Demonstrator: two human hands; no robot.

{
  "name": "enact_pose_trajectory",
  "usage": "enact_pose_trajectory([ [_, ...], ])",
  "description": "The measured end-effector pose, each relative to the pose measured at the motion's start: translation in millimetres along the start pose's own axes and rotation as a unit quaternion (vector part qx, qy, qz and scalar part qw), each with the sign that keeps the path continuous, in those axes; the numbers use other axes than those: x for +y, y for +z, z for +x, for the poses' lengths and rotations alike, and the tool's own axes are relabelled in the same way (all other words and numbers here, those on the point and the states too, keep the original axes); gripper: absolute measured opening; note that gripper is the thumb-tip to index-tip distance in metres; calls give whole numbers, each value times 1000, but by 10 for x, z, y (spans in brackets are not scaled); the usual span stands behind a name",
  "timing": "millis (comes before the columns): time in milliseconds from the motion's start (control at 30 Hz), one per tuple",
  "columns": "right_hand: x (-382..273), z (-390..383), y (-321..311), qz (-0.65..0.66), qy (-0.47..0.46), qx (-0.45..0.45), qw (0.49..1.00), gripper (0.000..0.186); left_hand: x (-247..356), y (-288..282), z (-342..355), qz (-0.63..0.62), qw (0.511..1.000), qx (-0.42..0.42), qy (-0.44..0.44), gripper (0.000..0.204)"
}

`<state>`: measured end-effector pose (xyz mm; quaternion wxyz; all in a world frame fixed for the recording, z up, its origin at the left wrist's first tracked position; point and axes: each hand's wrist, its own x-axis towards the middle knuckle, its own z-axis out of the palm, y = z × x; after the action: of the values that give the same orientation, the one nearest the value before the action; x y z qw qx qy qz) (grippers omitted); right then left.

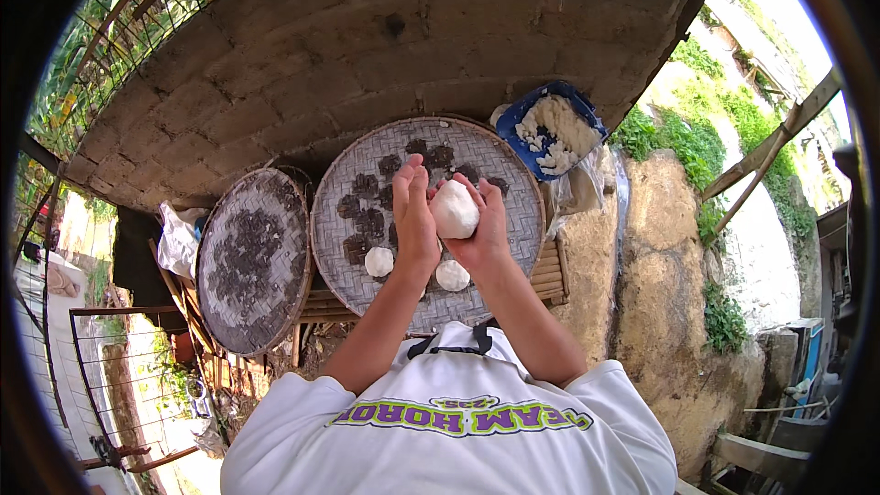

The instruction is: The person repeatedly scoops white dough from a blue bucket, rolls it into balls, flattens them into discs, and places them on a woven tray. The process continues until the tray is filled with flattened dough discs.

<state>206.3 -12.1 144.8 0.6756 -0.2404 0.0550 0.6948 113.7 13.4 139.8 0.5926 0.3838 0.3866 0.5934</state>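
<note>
Right hand (492, 238) cups the white ball (455, 211), fingers curled around its side, above the large tray (520, 225). Left hand (416, 225) stands flat and unclenched beside it; contact cannot be verified. Risks, as judged: a slackened cup could drop the ball onto the lumps (379, 262); uneven palm pressure might crack it.

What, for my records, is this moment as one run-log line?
right hand: cradling white ball; left hand: open beside ball; larger woven tray: smaller white lumps; blue tub: white mass
</note>
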Motion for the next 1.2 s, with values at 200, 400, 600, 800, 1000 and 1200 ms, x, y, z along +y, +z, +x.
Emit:
enact_pose_trajectory([
  [200, 281, -141, -135, -402, -301, -104, 858, 40, 185, -205, -189, -345, 894, -66, -280, 60],
  [400, 250, 64, -225, -157, -63, 1, 986, 43, -125, -140, 21, -160, 968, 92, -170, 59],
  [600, 322, 85, -989, -465, -240, -59, 850, 44, -587, -547, -263, -158, 937, 50, -309, 42],
  [800, -39, 547, -1661, -399, -16, 89, 912, 48, -1717, -463, 42, 79, 958, 49, -271, 44],
  [1000, -595, 1457, -1895, -307, -23, 154, 939, 51, -2623, -132, 975, 208, 951, -38, -224, 38],
  [1200, -824, 2372, -2575, -547, -73, 182, 814, 59, -3230, -54, 1593, 397, 903, -60, -155, 50],
])
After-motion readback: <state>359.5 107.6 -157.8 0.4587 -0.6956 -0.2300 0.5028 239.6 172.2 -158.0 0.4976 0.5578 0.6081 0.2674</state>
